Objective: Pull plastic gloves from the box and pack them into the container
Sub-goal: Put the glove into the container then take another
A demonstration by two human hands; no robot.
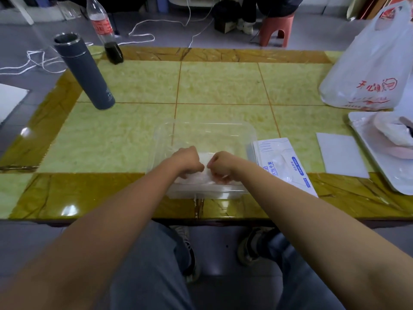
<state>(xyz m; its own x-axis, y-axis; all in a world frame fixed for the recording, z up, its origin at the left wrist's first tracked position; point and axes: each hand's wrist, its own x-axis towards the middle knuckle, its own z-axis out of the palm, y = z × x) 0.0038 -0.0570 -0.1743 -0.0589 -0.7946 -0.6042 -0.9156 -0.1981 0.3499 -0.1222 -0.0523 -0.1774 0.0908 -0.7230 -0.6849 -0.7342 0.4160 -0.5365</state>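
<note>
Left hand (186, 161), right hand (223, 164): fingers curled, pinching glove (204, 158) inside container (205, 128); glove stretched left-right between hands.

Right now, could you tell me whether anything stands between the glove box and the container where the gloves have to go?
Nothing visible does. The glove box lies directly beside the container, along its right wall. The left hand and right hand are inside the container, gripping the gloves.
</note>
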